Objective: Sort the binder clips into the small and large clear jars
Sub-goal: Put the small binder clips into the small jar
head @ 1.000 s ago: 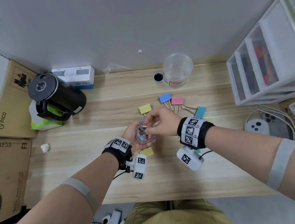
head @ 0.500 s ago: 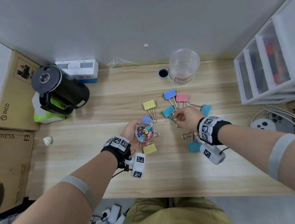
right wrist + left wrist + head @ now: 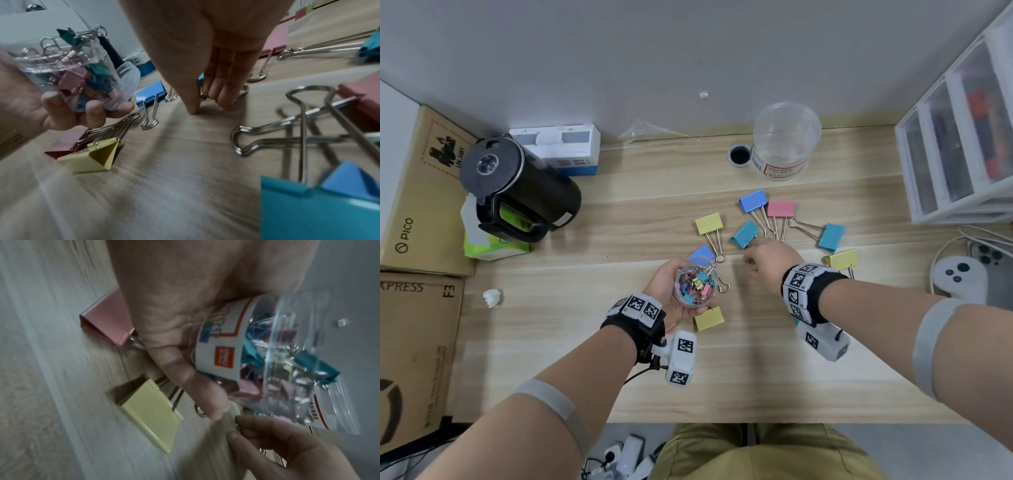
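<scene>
Head view, left hand: we see our left hand [image 3: 671, 287] curled round the small clear jar [image 3: 697, 286], held above the wooden desk [image 3: 585, 325]; the jar is packed with small binder clips [image 3: 697, 284] in mixed colours
Head view, right hand: our right hand [image 3: 770, 262] is lowered onto the desk just right of the jar, fingers bent down among the wire handles of the large clips; what it pinches we cannot tell from here
Head view, large clips: a yellow clip [image 3: 709, 223], a teal clip [image 3: 745, 234], a blue clip [image 3: 753, 200] and a pink clip [image 3: 780, 208] lie spread beyond our hands
Head view, large jar: the large clear jar [image 3: 784, 140] stands at the back of the desk by the wall, well apart from the clips
Head view, surroundings: a black kettle [image 3: 517, 185] sits at the left, a white drawer unit [image 3: 959, 147] at the right
Left wrist view: our thumb [image 3: 191, 378] presses the jar's label; a pink clip and a yellow clip lie on the desk beneath the hand
Right wrist view: our right fingertips [image 3: 224, 97] and thumb point down and touch the desk, close together over a small wire loop; whether they actually grip it we cannot tell
</scene>
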A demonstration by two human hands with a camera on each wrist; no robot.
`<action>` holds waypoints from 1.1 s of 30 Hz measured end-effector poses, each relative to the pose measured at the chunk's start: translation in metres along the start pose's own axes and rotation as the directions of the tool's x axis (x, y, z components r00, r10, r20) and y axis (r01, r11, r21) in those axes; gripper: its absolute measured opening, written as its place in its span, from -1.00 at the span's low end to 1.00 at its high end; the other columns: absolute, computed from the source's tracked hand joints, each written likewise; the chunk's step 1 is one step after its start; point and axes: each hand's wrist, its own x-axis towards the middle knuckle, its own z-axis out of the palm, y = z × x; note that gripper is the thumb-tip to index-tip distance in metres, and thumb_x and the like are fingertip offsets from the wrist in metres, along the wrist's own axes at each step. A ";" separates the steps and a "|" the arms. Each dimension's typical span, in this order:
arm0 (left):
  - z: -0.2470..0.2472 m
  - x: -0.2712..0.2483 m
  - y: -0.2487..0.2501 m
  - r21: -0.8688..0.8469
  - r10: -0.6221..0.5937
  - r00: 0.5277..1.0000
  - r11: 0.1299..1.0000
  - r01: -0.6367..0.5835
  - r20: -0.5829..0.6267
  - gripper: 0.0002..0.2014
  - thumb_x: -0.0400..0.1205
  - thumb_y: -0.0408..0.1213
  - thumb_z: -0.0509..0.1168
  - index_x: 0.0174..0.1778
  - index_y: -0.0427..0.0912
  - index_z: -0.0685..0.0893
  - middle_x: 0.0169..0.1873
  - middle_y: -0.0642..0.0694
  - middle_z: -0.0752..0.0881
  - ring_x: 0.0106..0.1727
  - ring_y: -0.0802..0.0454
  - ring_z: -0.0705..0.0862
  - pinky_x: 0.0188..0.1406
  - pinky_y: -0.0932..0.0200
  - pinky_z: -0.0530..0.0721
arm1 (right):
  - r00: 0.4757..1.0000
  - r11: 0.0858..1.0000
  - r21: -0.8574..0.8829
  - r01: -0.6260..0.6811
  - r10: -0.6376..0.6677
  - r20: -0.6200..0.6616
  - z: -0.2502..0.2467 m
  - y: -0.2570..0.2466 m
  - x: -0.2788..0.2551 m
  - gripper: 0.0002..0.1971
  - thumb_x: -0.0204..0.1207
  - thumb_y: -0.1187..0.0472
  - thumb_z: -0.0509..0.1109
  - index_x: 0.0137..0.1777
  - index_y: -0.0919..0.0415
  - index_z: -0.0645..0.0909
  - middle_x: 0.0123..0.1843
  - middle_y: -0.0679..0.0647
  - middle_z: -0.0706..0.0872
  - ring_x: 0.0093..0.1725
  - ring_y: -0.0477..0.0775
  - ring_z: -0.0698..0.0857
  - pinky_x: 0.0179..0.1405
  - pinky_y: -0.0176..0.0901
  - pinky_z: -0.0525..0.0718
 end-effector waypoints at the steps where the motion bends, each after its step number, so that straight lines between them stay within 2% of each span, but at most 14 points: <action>1: 0.000 -0.001 0.000 0.000 -0.005 1.000 1.000 0.005 0.000 -0.54 0.61 -0.07 0.17 0.22 -0.36 0.67 0.01 -0.34 0.74 -0.16 -0.27 0.74 -0.55 0.12 0.70 | 1.000 1.000 -0.010 0.000 0.001 0.007 -0.001 -0.001 0.001 -0.80 0.45 0.34 0.37 0.02 0.12 0.69 0.13 0.07 0.62 0.10 0.18 0.65 0.05 0.02 0.68; 4: 0.001 -0.002 -0.001 0.013 -0.008 1.000 1.000 0.008 -0.009 -0.54 0.63 -0.07 0.16 0.24 -0.35 0.68 0.05 -0.35 0.73 -0.14 -0.29 0.76 -0.53 0.13 0.70 | 1.000 1.000 -0.021 -0.009 0.009 0.029 -0.005 -0.003 0.003 -0.80 0.46 0.35 0.36 0.03 0.13 0.71 0.11 0.09 0.67 0.09 0.19 0.67 0.05 -0.05 0.67; 9: 0.002 -0.004 0.001 0.015 -0.003 1.000 1.000 0.004 -0.015 -0.56 0.64 -0.07 0.15 0.20 -0.34 0.69 0.04 -0.35 0.74 -0.14 -0.30 0.76 -0.57 0.14 0.71 | 0.997 0.994 -0.085 -0.062 0.065 0.032 -0.008 -0.006 0.002 -0.85 0.52 0.28 0.33 -0.01 0.17 0.72 0.11 0.11 0.64 0.05 0.19 0.68 -0.06 -0.12 0.60; 12: 0.001 -0.004 0.001 0.012 -0.004 1.000 1.000 0.004 -0.010 -0.55 0.63 -0.06 0.16 0.19 -0.36 0.69 0.04 -0.36 0.72 -0.16 -0.31 0.76 -0.58 0.12 0.71 | 0.992 0.985 -0.122 -0.118 0.122 0.025 -0.011 -0.007 0.002 -0.94 0.52 0.26 0.35 -0.08 0.15 0.66 0.06 0.12 0.64 -0.09 0.16 0.59 -0.17 -0.16 0.53; 14: 0.000 -0.004 0.002 0.004 -0.009 1.000 1.000 0.009 -0.004 -0.54 0.62 -0.05 0.17 0.21 -0.38 0.67 0.08 -0.37 0.71 -0.17 -0.30 0.75 -0.58 0.12 0.72 | 0.989 0.983 -0.105 -0.148 0.148 -0.003 -0.013 -0.008 0.001 -0.94 0.54 0.24 0.32 -0.15 0.09 0.55 -0.03 0.10 0.66 -0.16 0.16 0.53 -0.21 -0.14 0.49; 16: -0.001 -0.004 0.002 0.007 -0.014 1.000 1.000 0.014 -0.008 -0.51 0.62 -0.05 0.18 0.25 -0.38 0.66 0.12 -0.37 0.70 -0.17 -0.29 0.76 -0.55 0.12 0.73 | 0.986 0.985 -0.047 -0.165 0.163 -0.046 -0.015 -0.008 -0.001 -0.93 0.55 0.17 0.33 -0.12 0.08 0.48 -0.11 0.07 0.58 -0.17 0.16 0.53 -0.21 -0.12 0.51; 20: -0.003 -0.006 0.002 0.003 -0.013 1.000 1.000 0.013 -0.006 -0.53 0.64 -0.05 0.16 0.26 -0.36 0.66 0.13 -0.35 0.70 -0.19 -0.28 0.79 -0.54 0.13 0.72 | 0.963 0.970 0.088 -0.228 0.238 -0.127 -0.018 -0.010 0.002 -0.81 0.52 0.08 0.42 -0.08 0.11 0.46 -0.13 0.03 0.52 -0.16 0.13 0.54 -0.22 -0.10 0.51; 23: -0.004 -0.008 0.002 -0.001 -0.008 1.000 1.000 0.008 0.016 -0.55 0.64 -0.07 0.14 0.25 -0.35 0.66 0.08 -0.35 0.71 -0.19 -0.26 0.71 -0.54 0.12 0.70 | 0.952 0.959 0.110 -0.262 0.276 -0.136 -0.019 -0.012 0.006 -0.89 0.53 0.17 0.40 -0.04 0.16 0.54 -0.13 0.07 0.63 -0.17 0.17 0.58 -0.26 -0.11 0.51; 25: -0.004 -0.008 0.002 -0.009 -0.010 1.000 1.000 0.010 0.021 -0.56 0.64 -0.08 0.13 0.22 -0.35 0.66 0.03 -0.33 0.73 -0.20 -0.26 0.68 -0.55 0.12 0.69 | 0.945 0.951 0.104 -0.292 0.303 -0.122 -0.020 -0.015 0.008 -0.91 0.52 0.30 0.34 0.00 0.19 0.59 -0.11 0.13 0.70 -0.19 0.20 0.62 -0.28 -0.11 0.53; 27: -0.004 -0.009 0.002 -0.014 -0.007 1.000 1.000 0.007 0.021 -0.56 0.64 -0.08 0.13 0.19 -0.35 0.68 0.00 -0.33 0.73 -0.20 -0.25 0.66 -0.55 0.13 0.68 | 0.936 0.938 0.107 -0.331 0.340 -0.088 -0.021 -0.017 0.010 -0.88 0.49 0.35 0.34 -0.01 0.20 0.58 -0.14 0.13 0.69 -0.22 0.20 0.62 -0.29 -0.11 0.54; 31: -0.003 -0.009 0.002 -0.004 -0.004 1.000 1.000 0.004 0.002 -0.56 0.63 -0.06 0.15 0.15 -0.33 0.72 0.07 -0.34 0.70 -0.17 -0.26 0.68 -0.56 0.14 0.70 | 0.920 0.913 0.135 -0.385 0.390 -0.018 -0.025 -0.019 0.012 -0.84 0.40 0.24 0.47 -0.10 0.24 0.56 -0.30 0.08 0.60 -0.34 0.11 0.60 -0.40 -0.16 0.52; 33: -0.004 -0.009 0.002 -0.002 0.000 1.000 1.000 0.000 -0.006 -0.55 0.64 -0.06 0.15 0.20 -0.34 0.69 0.11 -0.35 0.69 -0.19 -0.27 0.73 -0.56 0.14 0.71 | 0.930 0.923 0.118 -0.365 0.367 0.013 -0.028 -0.022 0.011 -0.79 0.37 0.20 0.50 -0.13 0.23 0.52 -0.32 0.06 0.56 -0.30 0.13 0.62 -0.39 -0.16 0.52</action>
